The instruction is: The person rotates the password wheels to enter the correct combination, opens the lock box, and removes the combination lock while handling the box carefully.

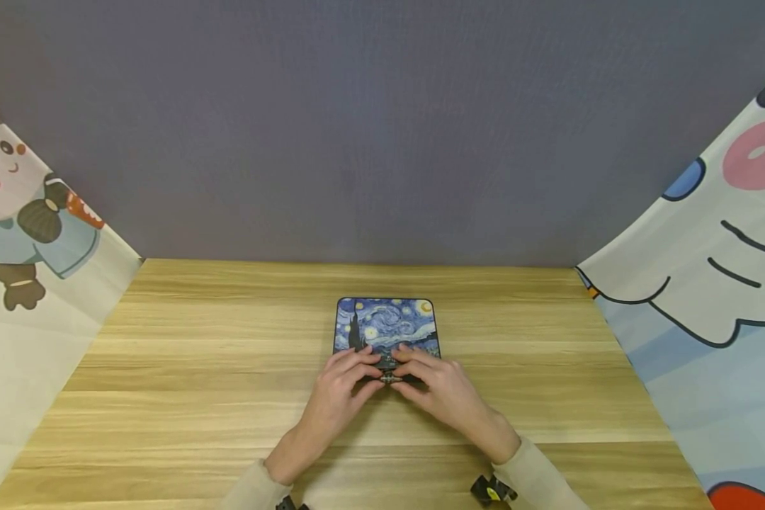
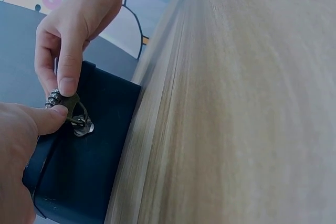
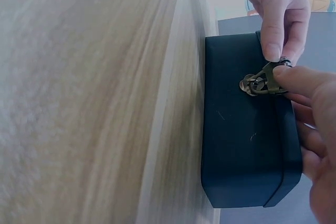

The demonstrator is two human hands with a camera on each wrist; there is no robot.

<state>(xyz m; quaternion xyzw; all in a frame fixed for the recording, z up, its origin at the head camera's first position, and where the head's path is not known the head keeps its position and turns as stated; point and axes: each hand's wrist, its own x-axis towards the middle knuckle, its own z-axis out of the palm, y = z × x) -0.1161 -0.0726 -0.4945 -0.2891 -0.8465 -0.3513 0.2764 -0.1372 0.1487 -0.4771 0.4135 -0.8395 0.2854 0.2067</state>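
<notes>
Pale sleeves (image 1: 538,476) nearest, short of box. Left hand (image 1: 341,386) at box's front, toward its left; right hand (image 1: 446,389) at box's front, toward its right. Fingers of both curled nearly closed, pinching small combination lock (image 2: 69,101), thumbs against it. Lock between both hands' fingers, at middle of box's front, hooked to metal clasp (image 2: 85,129). Dark box (image 3: 241,145) itself stands on wooden bench (image 1: 197,368), night-sky picture (image 1: 389,322) on its lid. Grey wall (image 1: 357,127) beyond box.
</notes>
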